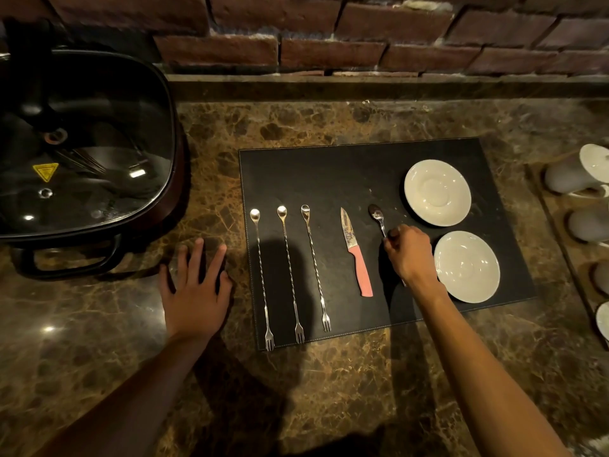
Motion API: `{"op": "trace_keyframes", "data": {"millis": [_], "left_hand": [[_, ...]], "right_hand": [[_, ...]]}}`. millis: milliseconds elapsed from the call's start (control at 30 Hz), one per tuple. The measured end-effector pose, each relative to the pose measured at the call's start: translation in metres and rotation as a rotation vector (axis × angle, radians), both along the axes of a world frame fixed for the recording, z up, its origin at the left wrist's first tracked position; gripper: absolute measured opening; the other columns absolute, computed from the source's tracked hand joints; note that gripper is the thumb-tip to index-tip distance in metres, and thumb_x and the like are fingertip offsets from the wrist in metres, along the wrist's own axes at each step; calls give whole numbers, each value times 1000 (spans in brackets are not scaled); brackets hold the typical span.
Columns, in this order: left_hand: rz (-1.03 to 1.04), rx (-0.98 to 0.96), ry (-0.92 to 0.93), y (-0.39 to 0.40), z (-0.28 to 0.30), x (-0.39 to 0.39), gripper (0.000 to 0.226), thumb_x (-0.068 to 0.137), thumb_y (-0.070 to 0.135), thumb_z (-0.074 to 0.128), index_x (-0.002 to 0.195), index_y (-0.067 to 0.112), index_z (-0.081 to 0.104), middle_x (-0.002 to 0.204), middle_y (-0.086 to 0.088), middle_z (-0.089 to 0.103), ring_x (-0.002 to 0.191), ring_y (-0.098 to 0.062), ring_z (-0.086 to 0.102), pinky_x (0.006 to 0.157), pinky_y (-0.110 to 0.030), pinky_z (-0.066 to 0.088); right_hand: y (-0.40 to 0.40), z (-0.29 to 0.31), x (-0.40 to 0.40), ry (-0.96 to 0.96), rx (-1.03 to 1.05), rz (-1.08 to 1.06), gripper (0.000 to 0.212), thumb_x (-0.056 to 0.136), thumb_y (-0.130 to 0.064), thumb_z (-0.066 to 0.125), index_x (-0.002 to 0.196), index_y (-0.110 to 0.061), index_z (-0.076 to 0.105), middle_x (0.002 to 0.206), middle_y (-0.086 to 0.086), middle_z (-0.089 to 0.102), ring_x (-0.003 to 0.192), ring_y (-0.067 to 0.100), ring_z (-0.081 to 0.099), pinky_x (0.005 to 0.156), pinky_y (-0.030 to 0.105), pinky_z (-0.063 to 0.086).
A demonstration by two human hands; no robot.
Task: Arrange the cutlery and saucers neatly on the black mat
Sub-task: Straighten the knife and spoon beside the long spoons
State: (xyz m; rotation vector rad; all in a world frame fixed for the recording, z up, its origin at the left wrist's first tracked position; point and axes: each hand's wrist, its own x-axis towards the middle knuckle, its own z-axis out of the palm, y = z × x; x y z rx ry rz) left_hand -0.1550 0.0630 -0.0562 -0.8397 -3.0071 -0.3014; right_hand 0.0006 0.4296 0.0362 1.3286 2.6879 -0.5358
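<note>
A black mat (329, 173) lies on the marble counter. Three long twisted bar spoons with fork ends lie side by side on its left part: one (262, 278), another (290, 275), a third (314, 265). A pink-handled knife (356, 252) lies right of them, blade pointing away. My right hand (410, 252) is closed around the handle of a small teaspoon (376, 214), whose bowl rests on the mat. Two white saucers sit on the mat's right side, far (437, 192) and near (466, 266). My left hand (196, 291) lies flat on the counter, left of the mat, fingers spread.
A black electric pan with a glass lid (82, 153) stands at the left. A wooden tray with white cups (583, 173) sits at the right edge. A brick wall (329, 34) runs behind the counter.
</note>
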Motion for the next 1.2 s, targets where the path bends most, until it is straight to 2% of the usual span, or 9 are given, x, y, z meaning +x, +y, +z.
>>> {"op": "trace_keyframes", "data": {"millis": [100,233,333,400,467,567,700,967,1200], "left_hand": [[0,0,-9,0,1,0,55,105,45,26,159,39,32,171,-5,25,157,-31,23,123,-61,13],[-1,-13,-6,0,2,0,55,104,45,27,159,39,31,171,-4,24,157,-30,22,122,-61,14],[3,-9,-5,0,3,1,55,104,45,27,159,39,31,171,-4,24,157,-30,21,123,-61,14],[1,-12,-2,0,4,1,55,104,45,27,159,38,32,171,-4,25,157,-30,22,123,-61,14],[0,-13,-3,1,5,1,55,104,44,27,158,38,33,171,-4,25,157,-30,22,123,-61,14],[6,-5,-6,1,5,2,55,104,44,27,158,38,32,171,-4,25,158,-30,21,123,-61,13],[4,2,3,1,3,1,54,105,45,26,158,39,32,171,-4,25,157,-30,22,123,-61,14],[8,-9,-7,1,4,1,55,105,46,25,158,39,32,170,-5,26,157,-30,22,124,-60,11],[19,-50,-54,2,3,1,55,106,49,23,160,45,21,173,0,19,160,-26,14,126,-56,3]], "right_hand": [[-5,0,-4,-96,72,96,24,92,-20,59,105,-1,63,103,21,63,91,42,63,76,46,54],[-3,3,-11,-164,108,121,26,87,-23,62,96,2,63,96,25,64,85,46,62,66,40,45],[7,5,-9,-95,38,62,21,82,-19,65,80,2,65,82,25,67,77,46,62,60,35,42],[13,4,-4,-12,-29,10,18,82,-15,64,74,1,65,72,21,66,73,43,62,59,35,44],[18,3,1,42,-66,-18,14,83,-11,63,79,1,69,76,19,70,76,40,65,67,40,53],[22,-1,4,78,-94,-61,14,85,-11,63,89,0,72,89,19,74,84,36,68,77,43,56],[22,-4,5,86,-128,-90,15,86,-13,65,96,-3,71,94,17,74,85,32,68,75,35,53],[14,-7,10,83,-100,-73,17,85,-12,65,97,-1,69,96,20,73,91,38,66,78,41,53],[8,-3,12,92,-109,-89,17,85,-13,66,94,1,69,92,21,72,88,38,66,78,43,53]]}}
